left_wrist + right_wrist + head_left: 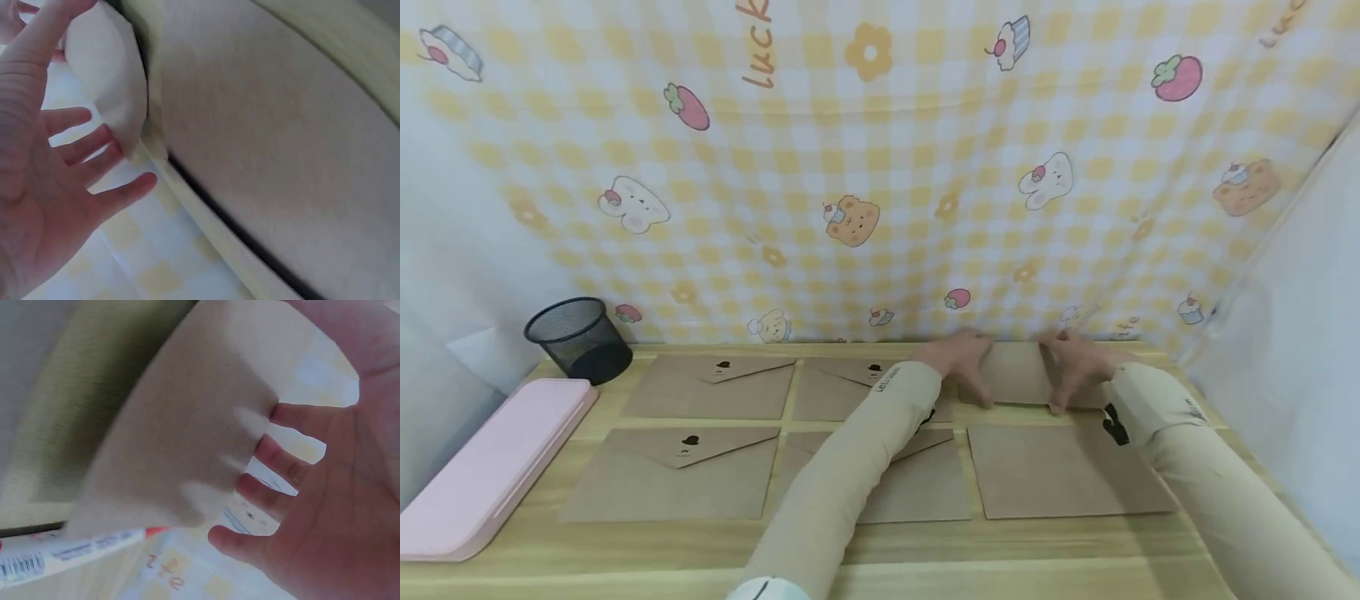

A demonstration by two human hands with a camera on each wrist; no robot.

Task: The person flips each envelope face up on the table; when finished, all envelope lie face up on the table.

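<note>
Handling a brown kraft-paper envelope [1021,375] at the rear right of the table [970,577]. Left hand [958,363] and right hand [1081,367] each pinch it, thumbs at near edge, fingers spread along far edge. Reads as the squaring-up step: two rows, this one fills the rear-right spot. Next move probably calls for lowering it flat, aligning edges, releasing both sides evenly.

Materials: envelope is thin, matte, bowed under the grip; could crease if squeezed. Flap-up envelopes [681,493] to the left have pointed flaps; black hat print shows on some. Plain-side-up envelope [1067,479] lies flat in front. Table is pale wood grain; black wire-mesh cup [597,337] far left. Can't tell if anything's inside the envelope.
</note>
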